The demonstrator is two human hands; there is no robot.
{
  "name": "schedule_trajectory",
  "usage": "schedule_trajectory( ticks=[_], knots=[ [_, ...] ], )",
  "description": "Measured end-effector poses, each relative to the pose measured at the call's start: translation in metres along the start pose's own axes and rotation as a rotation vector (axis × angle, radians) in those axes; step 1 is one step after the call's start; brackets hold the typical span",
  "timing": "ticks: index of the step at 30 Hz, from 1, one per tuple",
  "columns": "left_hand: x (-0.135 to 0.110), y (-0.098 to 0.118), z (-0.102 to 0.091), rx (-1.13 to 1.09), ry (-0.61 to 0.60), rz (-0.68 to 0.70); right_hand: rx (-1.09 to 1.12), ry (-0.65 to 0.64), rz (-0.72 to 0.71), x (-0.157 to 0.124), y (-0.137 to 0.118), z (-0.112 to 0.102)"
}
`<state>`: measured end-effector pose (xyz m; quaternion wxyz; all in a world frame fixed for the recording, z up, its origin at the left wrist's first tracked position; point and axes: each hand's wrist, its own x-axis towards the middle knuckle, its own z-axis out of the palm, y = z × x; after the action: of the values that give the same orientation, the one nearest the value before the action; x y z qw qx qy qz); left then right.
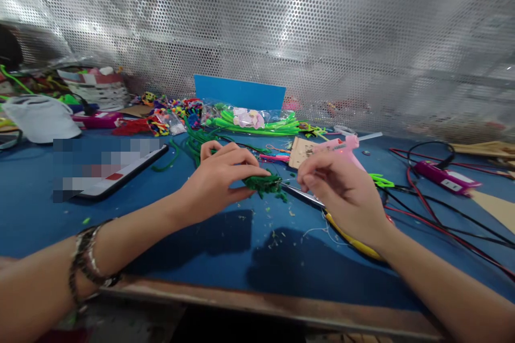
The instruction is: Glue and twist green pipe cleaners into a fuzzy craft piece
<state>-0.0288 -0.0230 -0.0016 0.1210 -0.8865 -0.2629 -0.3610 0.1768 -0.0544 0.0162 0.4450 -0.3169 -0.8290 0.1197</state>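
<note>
My left hand [219, 179] is closed on a small dark green fuzzy piece made of pipe cleaner [266, 184], held just above the blue table [169, 236]. My right hand [341, 193] is closed on scissors with yellow handles [354, 241]; their metal blades [300, 193] point left toward the green piece, almost touching it. Small green clippings [277, 233] lie on the table under the hands. A bracelet [86, 257] circles my left wrist.
A pink glue gun [338, 146] lies behind my right hand, with red and black cables [438, 220] to its right. A phone [120, 171] lies at left. Bags of bright green pipe cleaners [257, 120] and colourful craft bits [173, 112] line the perforated metal wall [281, 27].
</note>
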Motion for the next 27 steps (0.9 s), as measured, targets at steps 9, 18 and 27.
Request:
schedule_trajectory(
  ticks=[9,18,27],
  knots=[
    [0.0005,0.0022,-0.0005,-0.083,-0.078,-0.086,-0.025,0.064,0.047,0.0001,-0.0005,0.0011],
    [0.0008,0.0045,-0.0023,-0.091,-0.106,-0.089,-0.001,0.12,-0.045,-0.0023,-0.0053,0.0033],
    [0.0014,0.0061,-0.0025,-0.103,-0.114,-0.119,-0.155,0.064,-0.073,-0.0016,-0.0059,0.0021]
  ],
)
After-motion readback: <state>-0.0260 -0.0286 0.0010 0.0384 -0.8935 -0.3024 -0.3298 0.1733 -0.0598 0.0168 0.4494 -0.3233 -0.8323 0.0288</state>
